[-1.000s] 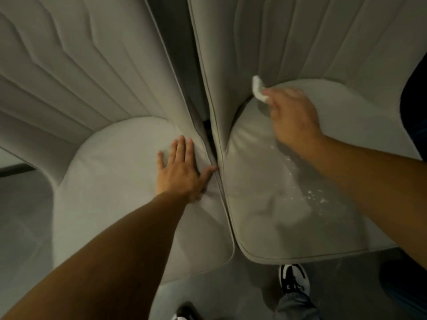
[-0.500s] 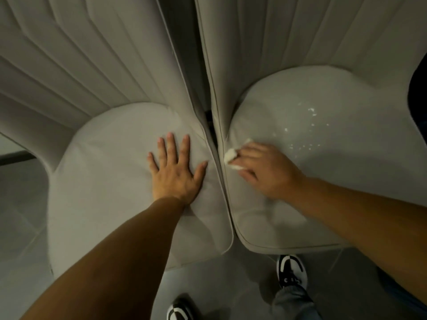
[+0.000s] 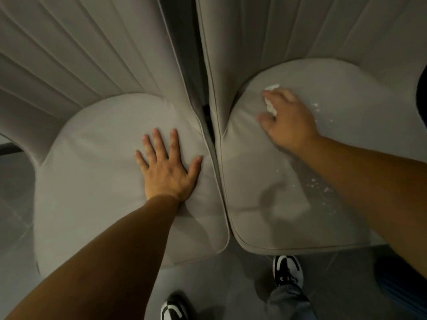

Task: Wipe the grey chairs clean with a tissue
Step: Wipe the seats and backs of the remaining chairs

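Two grey padded chairs stand side by side, the left chair (image 3: 92, 172) and the right chair (image 3: 360, 144). My left hand (image 3: 167, 173) lies flat with spread fingers on the left seat near its right edge. My right hand (image 3: 287, 121) presses a crumpled white tissue (image 3: 270, 107) onto the back left part of the right seat. White crumbs (image 3: 316, 185) lie scattered on the right seat beside my forearm, and a few more white crumbs (image 3: 315, 105) sit past my knuckles.
A narrow dark gap (image 3: 208, 116) runs between the two chairs. My black-and-white shoes (image 3: 287, 271) stand on the grey tiled floor (image 3: 231, 285) just before the seat fronts. A dark object (image 3: 422, 93) shows at the right edge.
My right hand with the tissue swept from the seat's back to its left front edge, then back up toward the backrest. My left hand stayed flat on the left seat.
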The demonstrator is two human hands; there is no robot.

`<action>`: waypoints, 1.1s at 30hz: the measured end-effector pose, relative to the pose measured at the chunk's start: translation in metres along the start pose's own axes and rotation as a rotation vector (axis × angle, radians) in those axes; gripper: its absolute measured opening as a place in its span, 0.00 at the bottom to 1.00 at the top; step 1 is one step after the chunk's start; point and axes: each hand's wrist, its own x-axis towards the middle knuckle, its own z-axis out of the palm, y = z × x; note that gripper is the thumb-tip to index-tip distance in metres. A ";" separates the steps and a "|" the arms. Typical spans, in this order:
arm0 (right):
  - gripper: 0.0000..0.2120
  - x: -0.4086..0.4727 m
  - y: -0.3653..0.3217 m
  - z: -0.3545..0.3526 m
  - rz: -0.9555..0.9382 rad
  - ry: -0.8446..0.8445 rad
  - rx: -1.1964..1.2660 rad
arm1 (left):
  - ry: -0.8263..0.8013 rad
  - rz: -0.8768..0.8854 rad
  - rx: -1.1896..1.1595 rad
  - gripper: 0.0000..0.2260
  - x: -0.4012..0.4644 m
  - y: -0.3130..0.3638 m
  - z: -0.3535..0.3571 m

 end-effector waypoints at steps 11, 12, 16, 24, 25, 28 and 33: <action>0.38 -0.120 -0.006 0.002 -0.403 -0.432 0.064 | -0.055 0.021 0.045 0.41 0.001 0.002 -0.009; 0.38 -0.118 -0.002 -0.008 -0.369 -0.513 0.078 | -0.064 0.028 0.051 0.41 0.000 0.003 -0.010; 0.24 -0.065 0.020 -0.059 -0.232 0.007 0.048 | -0.117 0.020 0.040 0.43 -0.005 0.013 -0.016; 0.22 0.047 0.113 -0.088 0.080 0.070 -0.221 | -0.045 0.080 -0.050 0.42 -0.022 0.052 -0.023; 0.21 0.041 0.115 -0.078 0.054 0.060 -0.225 | -0.029 0.116 -0.093 0.41 -0.020 0.066 -0.022; 0.20 0.012 0.108 -0.050 -0.079 0.059 -0.198 | -0.023 0.200 -0.131 0.37 -0.018 0.111 -0.016; 0.21 -0.061 0.089 -0.042 -0.566 -0.118 -0.108 | -0.040 0.104 -0.044 0.36 -0.018 0.130 -0.016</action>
